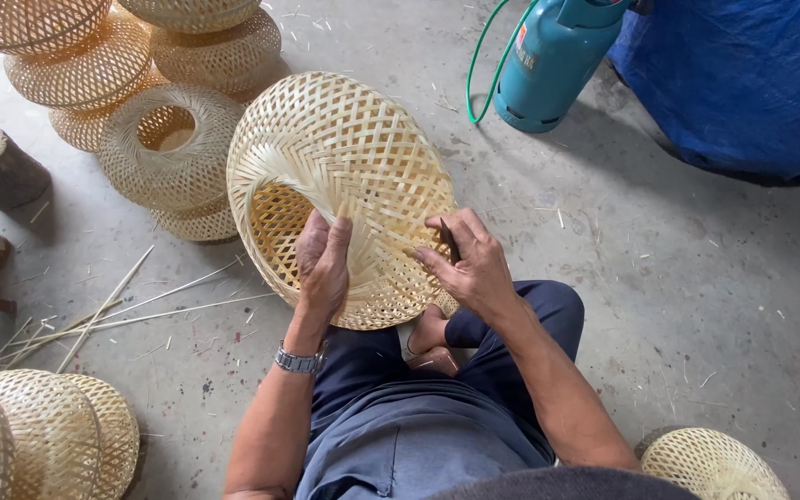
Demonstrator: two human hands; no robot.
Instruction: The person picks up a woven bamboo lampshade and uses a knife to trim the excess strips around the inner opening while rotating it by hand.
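Concrete floor (659, 278), grey, littered with bamboo strips (113, 310). Teal gas cylinder (548, 60) with a pale label stands top right beside a blue tarpaulin (743, 74). Woven bamboo shade (344, 185) rests tilted over the knees. Left hand (323, 264) grasps its rim; right hand (469, 264) pinches a dark tool (449, 243) against the weave.

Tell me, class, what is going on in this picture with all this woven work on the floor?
A person sits on a concrete floor holding a round woven bamboo shade over their lap. The left hand grips its rim by the opening, while the right hand presses a small dark tool against the weave. More woven shades are stacked to the upper left and lower left. Loose bamboo strips lie nearby, and a teal gas cylinder stands behind.
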